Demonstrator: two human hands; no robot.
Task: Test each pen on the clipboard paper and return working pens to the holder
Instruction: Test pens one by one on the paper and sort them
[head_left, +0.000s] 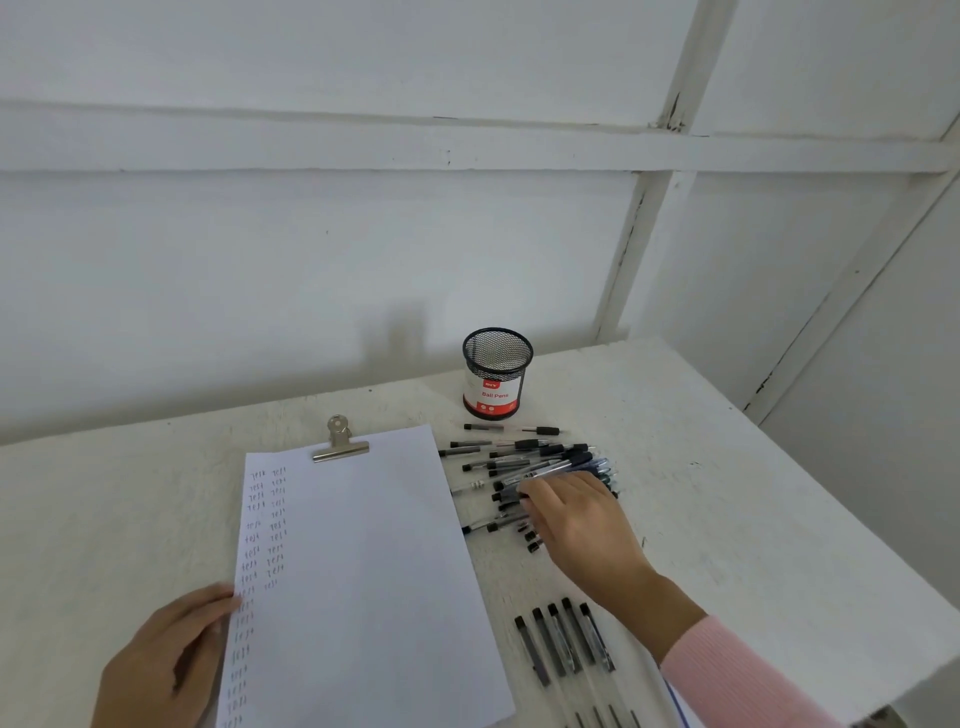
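- 1 view only: the head camera, worn by the person, looks forward and down across the white table (727, 467).
- It sits close — the left hand (166, 660) and right hand (576, 525) enter from the bottom edge, and the paper (363, 571) runs out of frame below.
- The wide-angle lens takes in much height: the wall (311, 234) fills the upper half, and the mesh holder (497, 373) stands near mid-frame at the table's far side.

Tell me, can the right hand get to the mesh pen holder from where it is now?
Probably yes. The right hand rests on the pen pile, and the holder stands just beyond it, with only flat-lying pens between.
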